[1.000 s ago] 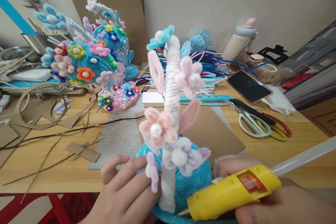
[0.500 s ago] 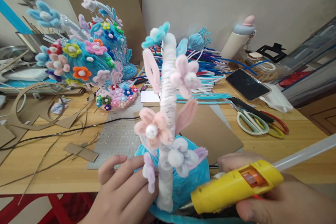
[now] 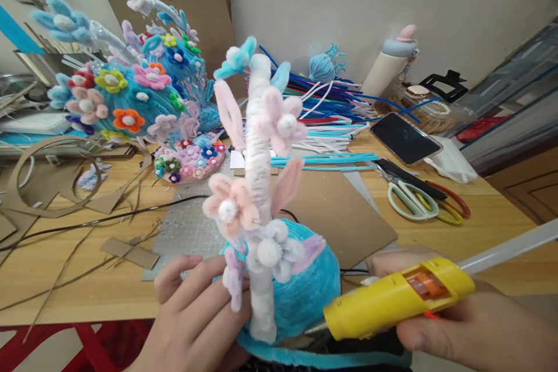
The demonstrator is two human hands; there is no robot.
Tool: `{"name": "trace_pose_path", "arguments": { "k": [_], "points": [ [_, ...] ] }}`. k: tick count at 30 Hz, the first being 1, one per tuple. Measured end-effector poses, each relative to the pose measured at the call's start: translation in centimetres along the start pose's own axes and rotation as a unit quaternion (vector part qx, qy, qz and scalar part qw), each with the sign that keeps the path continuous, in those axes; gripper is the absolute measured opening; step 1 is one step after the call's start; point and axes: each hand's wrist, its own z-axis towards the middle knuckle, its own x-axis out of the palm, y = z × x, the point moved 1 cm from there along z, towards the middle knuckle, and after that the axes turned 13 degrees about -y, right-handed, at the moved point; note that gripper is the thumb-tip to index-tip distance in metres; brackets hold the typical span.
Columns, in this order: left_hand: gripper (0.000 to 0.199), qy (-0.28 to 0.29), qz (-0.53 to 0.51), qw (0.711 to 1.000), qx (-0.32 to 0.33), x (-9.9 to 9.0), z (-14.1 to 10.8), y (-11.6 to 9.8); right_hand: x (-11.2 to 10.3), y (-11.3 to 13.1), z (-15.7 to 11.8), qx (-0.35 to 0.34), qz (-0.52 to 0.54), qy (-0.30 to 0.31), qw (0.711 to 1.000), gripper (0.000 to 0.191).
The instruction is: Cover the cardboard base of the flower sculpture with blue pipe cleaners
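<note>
My right hand (image 3: 475, 325) is wrapped round a yellow hot glue gun (image 3: 383, 305), a clear glue stick (image 3: 510, 250) jutting from its back. The nozzle points left at the lower part of a blue pipe-cleaner craft (image 3: 305, 296), close to the foot of its white wrapped stem (image 3: 260, 186). Along the stem sit fuzzy flowers, among them a peach flower (image 3: 229, 209), a pink flower (image 3: 285, 123) and a grey flower (image 3: 270, 251). My left hand (image 3: 196, 308) holds the craft at the stem's left side; its fingertips are partly hidden behind a lilac piece.
Two finished-looking flowered blue crafts (image 3: 126, 99) stand at the back left. Pipe cleaners (image 3: 331, 104) lie behind the stem. Scissors (image 3: 412, 200), a phone (image 3: 405, 138) and a bottle (image 3: 390, 64) are on the right. Cardboard scraps (image 3: 131, 253) and a black cord (image 3: 108, 221) lie left.
The stem with its flowers has shifted left and leans a little more left. The glue gun has moved slightly right relative to the stem, its nozzle still low by the blue base.
</note>
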Motion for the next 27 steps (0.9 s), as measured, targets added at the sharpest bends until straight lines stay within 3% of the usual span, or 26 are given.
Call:
{"name": "trace_pose_path", "arguments": {
  "k": [2, 5, 12, 20, 27],
  "points": [
    [0.020, 0.024, 0.000, 1.000, 0.006, -0.1, 0.0, 0.1, -0.2, -0.1, -0.1, -0.023, -0.021, -0.032, 0.999, 0.052],
    [0.020, 0.015, 0.003, 1.000, 0.002, -0.2, 0.1, 0.3, -0.4, -0.2, -0.3, -0.032, -0.030, -0.051, 0.998, 0.051],
    [0.018, 0.056, 0.015, 0.998, 0.001, -0.8, 0.0, 0.7, -0.9, -0.9, -0.6, 0.045, 0.002, 0.042, 0.998, 0.040],
    [0.012, 0.056, 0.005, 0.998, -0.011, -0.9, 0.1, 0.9, -1.4, -0.9, -0.8, 0.082, 0.033, 0.046, 0.995, 0.027],
    [0.010, 0.087, 0.020, 0.996, 0.025, -1.3, 0.1, 1.2, -1.3, -1.4, -0.9, 0.083, 0.084, 0.030, 0.993, 0.024]
  ]
}}
